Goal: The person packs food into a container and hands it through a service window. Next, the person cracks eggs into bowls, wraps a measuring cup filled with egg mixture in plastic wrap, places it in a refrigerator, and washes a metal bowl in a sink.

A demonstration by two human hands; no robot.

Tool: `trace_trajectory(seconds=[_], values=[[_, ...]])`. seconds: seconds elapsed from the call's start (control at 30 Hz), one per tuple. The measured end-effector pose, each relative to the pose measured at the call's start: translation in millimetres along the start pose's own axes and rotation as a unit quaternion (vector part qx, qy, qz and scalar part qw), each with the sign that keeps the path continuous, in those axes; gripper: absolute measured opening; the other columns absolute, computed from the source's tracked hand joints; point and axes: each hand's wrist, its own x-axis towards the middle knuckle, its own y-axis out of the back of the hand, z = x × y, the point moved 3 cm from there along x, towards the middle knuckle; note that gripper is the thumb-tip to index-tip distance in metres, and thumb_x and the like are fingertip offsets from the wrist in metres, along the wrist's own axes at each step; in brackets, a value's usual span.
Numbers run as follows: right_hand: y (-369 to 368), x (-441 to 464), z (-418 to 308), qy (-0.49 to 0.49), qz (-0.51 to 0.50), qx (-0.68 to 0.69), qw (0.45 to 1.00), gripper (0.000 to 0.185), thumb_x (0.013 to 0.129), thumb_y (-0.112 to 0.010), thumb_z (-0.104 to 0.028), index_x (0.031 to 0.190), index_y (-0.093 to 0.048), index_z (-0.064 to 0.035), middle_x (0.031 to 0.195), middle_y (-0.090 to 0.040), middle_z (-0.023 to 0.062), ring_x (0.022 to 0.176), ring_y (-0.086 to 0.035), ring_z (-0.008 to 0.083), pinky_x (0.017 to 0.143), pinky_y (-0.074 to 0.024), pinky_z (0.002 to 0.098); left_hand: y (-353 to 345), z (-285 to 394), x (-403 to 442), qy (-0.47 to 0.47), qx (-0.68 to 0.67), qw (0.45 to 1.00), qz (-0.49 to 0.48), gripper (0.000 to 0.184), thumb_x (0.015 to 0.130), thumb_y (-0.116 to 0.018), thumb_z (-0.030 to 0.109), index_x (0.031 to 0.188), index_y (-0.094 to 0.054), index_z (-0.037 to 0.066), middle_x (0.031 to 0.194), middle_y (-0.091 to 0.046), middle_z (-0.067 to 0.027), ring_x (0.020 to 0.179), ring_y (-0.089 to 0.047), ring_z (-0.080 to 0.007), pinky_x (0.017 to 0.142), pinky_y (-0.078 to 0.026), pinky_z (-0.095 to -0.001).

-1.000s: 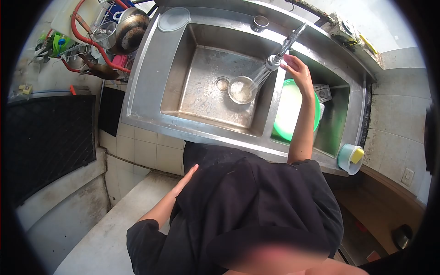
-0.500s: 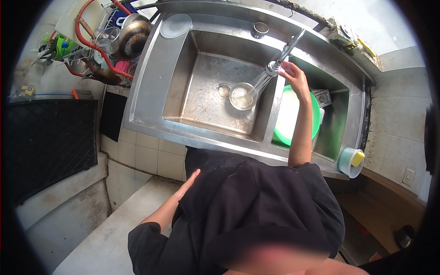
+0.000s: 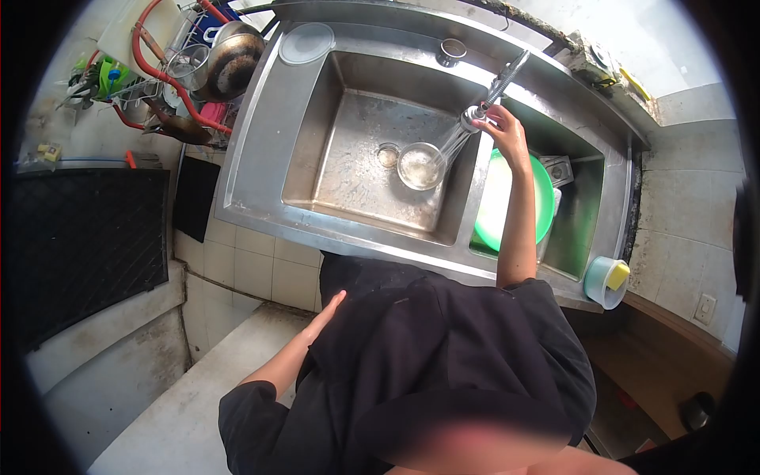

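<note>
My right hand [image 3: 509, 136] is closed at the faucet head [image 3: 473, 116], thumb and fingertips on it. Water streams from the faucet down and left into a round bowl [image 3: 421, 167] on the floor of the large sink basin [image 3: 360, 142]. Cloudy water and foam show in the bowl, near the drain [image 3: 388, 156]. Below my right forearm, a green tub [image 3: 546, 202] with pale contents sits in the smaller basin. My left hand [image 3: 324, 311] lies flat against the dark clothing at my side, fingers stretched, holding nothing visible.
A round lid [image 3: 306, 43] and a small metal cup [image 3: 451, 52] rest on the sink's rim. At the right corner stands a tub [image 3: 603, 283] with a yellow sponge [image 3: 617, 275]. A dish rack with a blackened pan [image 3: 236, 67] is at upper left.
My right hand has moved slightly left and its fingers have closed further onto the faucet head. The bowl's contents look more watery. My left hand stays put.
</note>
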Motion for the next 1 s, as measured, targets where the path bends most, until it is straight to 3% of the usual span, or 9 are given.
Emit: trace_trajectory(seconds=[0.03, 0.1, 0.27, 0.33, 0.57, 0.63, 0.67, 0.83, 1.0], values=[[0.3, 0.2, 2.6, 0.002, 0.001, 0.006, 1.0, 0.059, 0.069, -0.081, -0.036, 0.11, -0.062, 0.0014, 0.108, -0.064, 0.0143, 0.106, -0.061, 0.0245, 0.088, -0.0496, 0.0359, -8.6, 8.2, -6.1, 0.011, 0.013, 1.0, 0.006, 0.06, 0.1, -0.033, 0.044, 0.145, -0.024, 0.005, 0.147, -0.028, -0.0018, 0.135, -0.025, -0.0122, 0.111, -0.018, -0.026], [0.4, 1.0, 7.6, 0.003, 0.004, 0.001, 1.0, 0.059, 0.069, -0.081, -0.036, 0.111, -0.061, 0.0014, 0.109, -0.064, 0.0144, 0.106, -0.061, 0.0246, 0.088, -0.0493, 0.036, 27.6, -26.2, 22.0, 0.009, -0.012, 1.0, -0.01, 0.06, 0.1, -0.034, 0.044, 0.145, -0.025, 0.006, 0.146, -0.029, -0.002, 0.134, -0.026, -0.0122, 0.111, -0.019, -0.026], [0.3, -0.7, 9.9, 0.008, 0.006, 0.018, 1.0, 0.061, 0.069, -0.081, -0.035, 0.114, -0.061, 0.0013, 0.111, -0.063, 0.0146, 0.108, -0.06, 0.0251, 0.09, -0.0486, 0.0362, 16.3, -15.5, 11.9, 0.014, -0.013, 1.0, 0.007, 0.059, 0.1, -0.035, 0.044, 0.145, -0.026, 0.006, 0.144, -0.031, -0.0023, 0.132, -0.029, -0.0122, 0.11, -0.022, -0.0261], [0.7, -3.9, 3.3, 0.006, 0.007, 0.007, 1.0, 0.044, 0.076, -0.078, -0.022, 0.107, -0.059, 0.0022, 0.106, -0.064, 0.0102, 0.105, -0.061, 0.0207, 0.088, -0.0475, 0.0312, 13.3, -11.5, 9.7, -0.006, 0.025, 1.0, 0.014, 0.06, 0.1, -0.036, 0.045, 0.145, -0.027, 0.007, 0.144, -0.031, -0.0023, 0.131, -0.03, -0.0124, 0.109, -0.022, -0.0262], [-3.1, -1.4, 8.4, 0.007, 0.013, 0.0, 1.0, 0.045, 0.075, -0.078, -0.02, 0.109, -0.059, 0.0022, 0.105, -0.064, 0.0101, 0.106, -0.061, 0.0209, 0.087, -0.0485, 0.0318, 4.8, -4.6, 3.4, -0.003, 0.03, 0.999, 0.044, 0.057, 0.099, -0.037, 0.046, 0.142, -0.032, 0.008, 0.137, -0.038, -0.0004, 0.126, -0.035, -0.0108, 0.107, -0.025, -0.0256], [-6.3, 1.6, 12.6, 0.008, 0.006, 0.002, 1.0, 0.066, 0.067, -0.082, -0.036, 0.116, -0.058, 0.0017, 0.112, -0.063, 0.0169, 0.106, -0.06, 0.0266, 0.088, -0.0497, 0.0366, -7.7, 7.3, -5.3, 0.001, 0.031, 0.999, 0.036, 0.055, 0.1, -0.035, 0.044, 0.142, -0.032, 0.008, 0.137, -0.038, -0.0001, 0.125, -0.036, -0.0102, 0.107, -0.025, -0.0253], [-6.3, 1.7, 15.1, 0.008, 0.006, 0.001, 1.0, 0.066, 0.067, -0.082, -0.036, 0.116, -0.058, 0.0017, 0.112, -0.063, 0.0169, 0.106, -0.06, 0.0266, 0.088, -0.0497, 0.0366, -3.9, 4.5, -2.2, 0.001, 0.032, 0.999, 0.035, 0.055, 0.1, -0.035, 0.044, 0.142, -0.032, 0.008, 0.137, -0.038, -0.0001, 0.125, -0.036, -0.0102, 0.107, -0.025, -0.0253], [-9.5, -2.0, 4.6, -0.006, 0.014, -0.001, 1.0, 0.068, 0.067, -0.083, -0.034, 0.119, -0.056, 0.0008, 0.113, -0.062, 0.0184, 0.106, -0.06, 0.0266, 0.089, -0.05, 0.0366, 18.4, -17.1, 12.7, 0.006, -0.028, 1.0, 0.004, 0.056, 0.103, -0.029, 0.038, 0.147, -0.019, 0.006, 0.151, -0.021, -0.0015, 0.137, -0.021, -0.0109, 0.112, -0.018, -0.0258], [-7.1, -1.8, 4.2, -0.009, 0.02, 0.006, 1.0, 0.066, 0.067, -0.083, -0.032, 0.118, -0.057, -0.0001, 0.115, -0.061, 0.017, 0.108, -0.059, 0.0256, 0.089, -0.0507, 0.0362, 11.5, -10.0, 3.6, -0.012, 0.004, 1.0, -0.002, 0.054, 0.103, -0.026, 0.034, 0.147, -0.016, 0.004, 0.153, -0.017, -0.0021, 0.14, -0.015, -0.0123, 0.114, -0.014, -0.027]])
